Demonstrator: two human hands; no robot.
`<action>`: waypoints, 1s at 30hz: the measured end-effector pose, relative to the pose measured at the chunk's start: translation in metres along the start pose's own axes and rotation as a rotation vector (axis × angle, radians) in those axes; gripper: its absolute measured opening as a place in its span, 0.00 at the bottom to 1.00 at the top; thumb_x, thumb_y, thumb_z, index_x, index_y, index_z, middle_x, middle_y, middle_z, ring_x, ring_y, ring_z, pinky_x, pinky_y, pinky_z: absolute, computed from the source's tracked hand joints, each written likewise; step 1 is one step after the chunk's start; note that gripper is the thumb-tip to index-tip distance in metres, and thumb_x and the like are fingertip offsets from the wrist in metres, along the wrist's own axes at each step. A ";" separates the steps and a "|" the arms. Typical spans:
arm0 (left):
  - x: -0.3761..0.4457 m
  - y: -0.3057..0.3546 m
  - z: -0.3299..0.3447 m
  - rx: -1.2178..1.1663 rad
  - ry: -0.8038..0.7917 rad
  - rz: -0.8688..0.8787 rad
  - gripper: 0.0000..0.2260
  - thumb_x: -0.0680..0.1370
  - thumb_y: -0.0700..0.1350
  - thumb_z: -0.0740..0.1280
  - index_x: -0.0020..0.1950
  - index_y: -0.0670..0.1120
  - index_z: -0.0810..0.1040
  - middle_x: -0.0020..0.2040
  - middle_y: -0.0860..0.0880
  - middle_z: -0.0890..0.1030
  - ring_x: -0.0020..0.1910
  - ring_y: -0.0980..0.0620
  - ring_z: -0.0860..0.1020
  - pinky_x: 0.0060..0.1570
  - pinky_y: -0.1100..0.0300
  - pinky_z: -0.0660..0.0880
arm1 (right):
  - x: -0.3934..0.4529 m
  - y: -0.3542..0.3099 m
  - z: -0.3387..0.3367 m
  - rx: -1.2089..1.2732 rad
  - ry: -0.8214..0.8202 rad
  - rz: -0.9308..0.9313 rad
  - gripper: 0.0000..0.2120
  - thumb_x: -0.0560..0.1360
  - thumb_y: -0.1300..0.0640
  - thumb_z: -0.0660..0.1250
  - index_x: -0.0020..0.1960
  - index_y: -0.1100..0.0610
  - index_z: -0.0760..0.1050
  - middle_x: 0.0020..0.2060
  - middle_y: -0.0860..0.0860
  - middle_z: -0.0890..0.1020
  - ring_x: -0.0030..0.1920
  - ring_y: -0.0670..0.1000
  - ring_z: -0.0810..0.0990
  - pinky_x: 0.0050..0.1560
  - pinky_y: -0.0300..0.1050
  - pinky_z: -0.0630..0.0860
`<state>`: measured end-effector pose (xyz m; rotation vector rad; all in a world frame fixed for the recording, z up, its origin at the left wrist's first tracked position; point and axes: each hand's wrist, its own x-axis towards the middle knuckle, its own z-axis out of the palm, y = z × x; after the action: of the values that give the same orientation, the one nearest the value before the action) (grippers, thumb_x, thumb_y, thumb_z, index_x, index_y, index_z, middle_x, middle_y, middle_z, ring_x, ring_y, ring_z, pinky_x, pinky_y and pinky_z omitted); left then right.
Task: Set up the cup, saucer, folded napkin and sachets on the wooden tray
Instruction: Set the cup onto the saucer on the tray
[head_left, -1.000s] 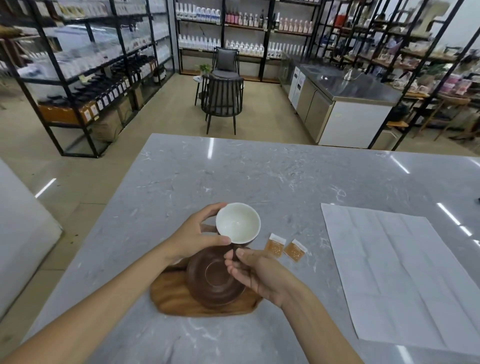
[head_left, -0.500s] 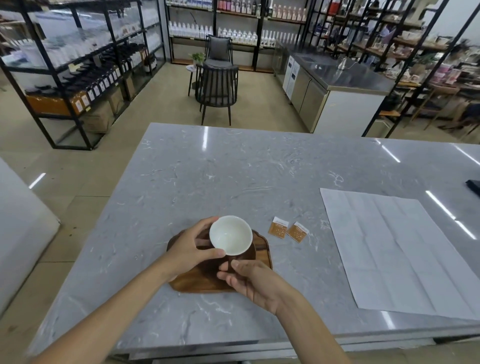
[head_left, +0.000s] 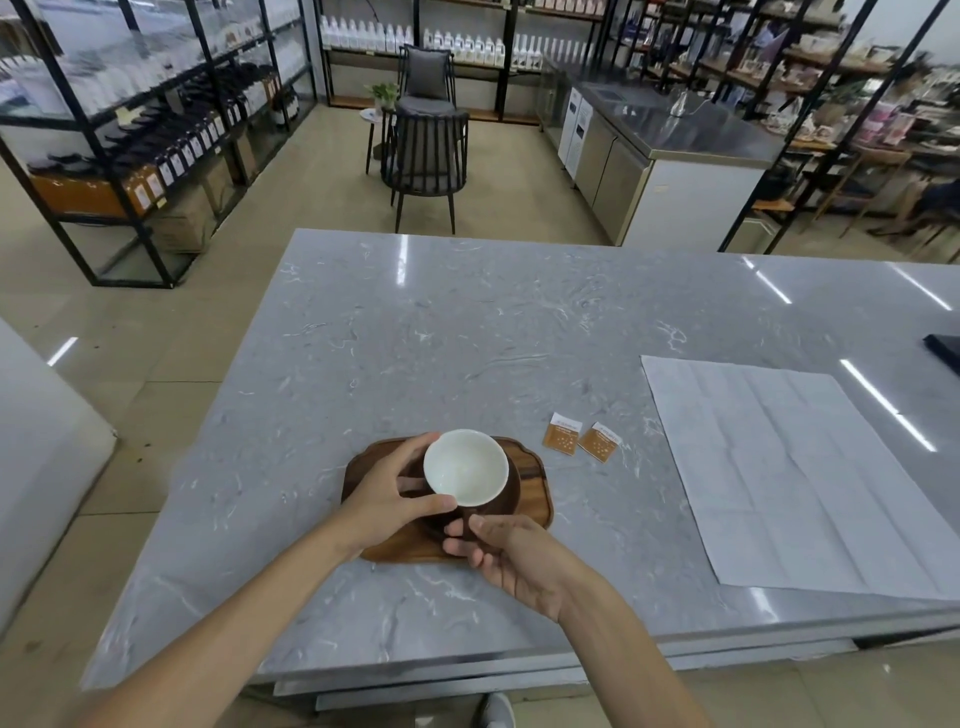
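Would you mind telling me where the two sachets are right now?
In the head view, the two sachets lie side by side on the grey marble table, just right of the wooden tray and left of the unfolded white napkin.

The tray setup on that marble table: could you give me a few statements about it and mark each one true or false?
1. The white cup is empty. True.
2. The two sachets already lie on the wooden tray. False: they lie on the table, to the right of the tray.
3. The left hand grips the cup by its rim. True.
4. The napkin is folded small and sits beside the cup. False: it is spread open, flat, at the right of the table.
5. The right hand holds the near edge of the dark saucer under the cup. True.
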<state>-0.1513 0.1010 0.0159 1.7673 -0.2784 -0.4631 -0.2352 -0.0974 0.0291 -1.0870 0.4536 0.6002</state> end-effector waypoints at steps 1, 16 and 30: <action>-0.001 -0.001 0.000 0.003 -0.003 0.002 0.36 0.69 0.42 0.81 0.74 0.57 0.70 0.70 0.58 0.76 0.63 0.51 0.80 0.61 0.60 0.78 | -0.001 0.001 -0.001 -0.002 0.000 0.001 0.13 0.84 0.59 0.64 0.55 0.65 0.84 0.48 0.62 0.87 0.34 0.45 0.80 0.35 0.32 0.79; -0.008 -0.019 0.001 -0.011 0.065 0.019 0.37 0.64 0.53 0.82 0.71 0.61 0.72 0.67 0.60 0.80 0.64 0.59 0.79 0.63 0.60 0.76 | -0.001 -0.012 -0.025 -0.500 0.436 -0.631 0.11 0.83 0.52 0.65 0.61 0.48 0.83 0.56 0.43 0.86 0.59 0.43 0.83 0.60 0.42 0.78; -0.008 -0.017 0.006 -0.034 0.070 0.013 0.34 0.70 0.47 0.80 0.73 0.60 0.71 0.67 0.61 0.79 0.65 0.62 0.78 0.61 0.68 0.74 | 0.015 -0.006 -0.022 -0.592 0.302 -0.574 0.19 0.82 0.47 0.66 0.72 0.36 0.74 0.61 0.32 0.82 0.63 0.32 0.77 0.57 0.28 0.74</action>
<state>-0.1622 0.1031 0.0001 1.7438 -0.2315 -0.3937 -0.2211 -0.1157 0.0150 -1.8015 0.1982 0.0442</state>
